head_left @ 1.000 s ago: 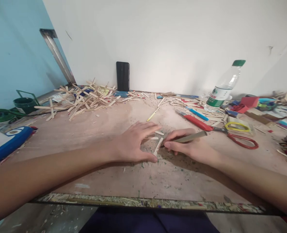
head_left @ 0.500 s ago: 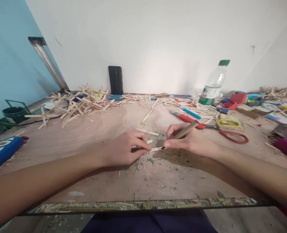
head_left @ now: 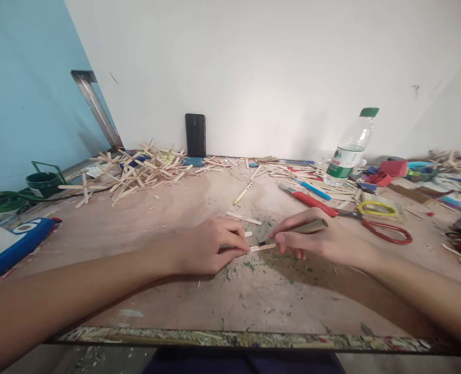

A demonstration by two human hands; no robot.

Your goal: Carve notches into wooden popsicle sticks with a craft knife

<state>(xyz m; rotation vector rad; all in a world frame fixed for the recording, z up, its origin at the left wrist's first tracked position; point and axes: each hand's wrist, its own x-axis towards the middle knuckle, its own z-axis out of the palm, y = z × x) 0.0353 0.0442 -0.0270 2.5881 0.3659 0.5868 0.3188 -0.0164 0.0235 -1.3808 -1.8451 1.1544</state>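
Observation:
My left hand (head_left: 225,246) rests on the wooden table (head_left: 176,306), fingers closed on the left end of a small flat wooden stick (head_left: 262,248). Between thumb and fingers of my right hand (head_left: 312,236) is a brush-like tool (head_left: 310,226) with a light brown handle, its dark tip at the stick's upper edge. Just beyond the fingers lie a loose stick (head_left: 244,217) and a short stick end (head_left: 248,234). Green specks are scattered around both hands.
Wooden sticks (head_left: 137,174) are heaped at the back left, near an upright black phone (head_left: 195,135). A water bottle (head_left: 349,150), red cutter (head_left: 312,202), blue pen (head_left: 312,189) and scissors (head_left: 386,231) are on the right. A blue-and-white object (head_left: 24,244) lies far left.
The view has shifted, so the scene appears farther right and lower. The brush-like tool has tilted flatter, and more of the stick's right end shows beyond its dark tip.

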